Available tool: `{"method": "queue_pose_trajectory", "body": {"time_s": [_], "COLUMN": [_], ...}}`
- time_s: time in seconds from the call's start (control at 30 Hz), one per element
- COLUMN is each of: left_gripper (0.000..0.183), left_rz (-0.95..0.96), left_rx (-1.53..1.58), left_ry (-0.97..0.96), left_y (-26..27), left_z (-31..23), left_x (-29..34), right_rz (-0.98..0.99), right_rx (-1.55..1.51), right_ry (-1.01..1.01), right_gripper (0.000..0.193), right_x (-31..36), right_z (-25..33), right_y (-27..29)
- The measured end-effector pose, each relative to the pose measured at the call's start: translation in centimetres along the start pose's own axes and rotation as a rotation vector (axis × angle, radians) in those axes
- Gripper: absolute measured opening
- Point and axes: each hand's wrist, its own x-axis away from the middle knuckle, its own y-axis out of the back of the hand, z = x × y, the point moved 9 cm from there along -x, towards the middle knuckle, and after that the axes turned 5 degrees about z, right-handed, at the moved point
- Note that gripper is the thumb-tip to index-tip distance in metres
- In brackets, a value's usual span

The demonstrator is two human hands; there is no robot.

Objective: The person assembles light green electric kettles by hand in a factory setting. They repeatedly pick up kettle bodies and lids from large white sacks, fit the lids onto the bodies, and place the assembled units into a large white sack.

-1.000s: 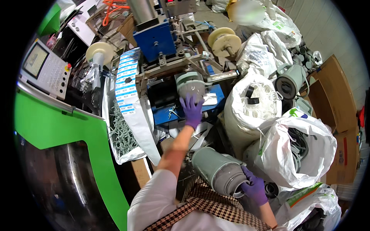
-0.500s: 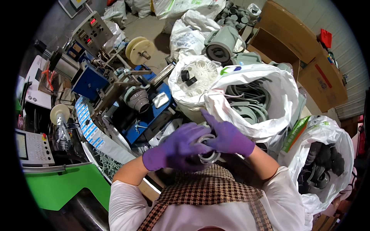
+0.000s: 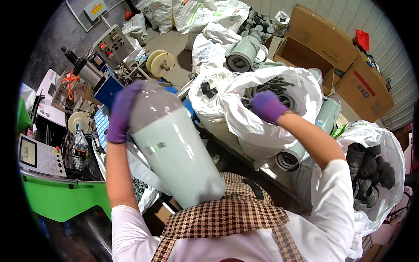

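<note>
The left hand [image 3: 124, 113], in a purple glove, holds the big pale green tub [image 3: 176, 157] by the side of its smooth brown-gray end [image 3: 155, 107]. The tub is tipped over in front of the person, and its low end is up against the checked apron [image 3: 227, 222]. The right hand [image 3: 268, 107], in a purple glove too, is in the mouth of a big white bag [image 3: 262, 139]. That hand is blurry, and I cannot tell if it grips one of the gray bendy strips [image 3: 281, 89] in there.

Just left of this bag is a smaller bag [image 3: 214, 118] with white rings inside and two black rings [image 3: 208, 90] on top. Farther right, a third bag [image 3: 390, 135] has dark lumpy parts [image 3: 371, 170] in it. Behind the bags sit a green-gray tub [image 3: 244, 52] and an open cardboard box [image 3: 305, 61]. Off to the left are a cream spool [image 3: 157, 63], a gray control box with red lights [image 3: 113, 46] and a bright green machine [image 3: 65, 196].
</note>
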Motion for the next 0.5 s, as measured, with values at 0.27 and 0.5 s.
{"method": "queue_pose_trajectory", "body": {"time_s": [0.27,0.5], "left_gripper": [0.05,0.047], "left_rz": [0.28,0.201], "left_rx": [0.121,0.292], "left_ry": [0.358,0.37], "left_y": [-13.7,-13.8], "left_z": [9.9,7.9], "left_x": [1.8,0.9], "right_rz": [0.099,-0.52], "right_rx": [-0.433,-1.563], "right_ry": [-0.217,-0.469], "right_gripper": [0.033,0.025], "right_x": [5.5,20.8], "right_z": [-11.2,-16.8], "right_y": [-3.9,0.2]}}
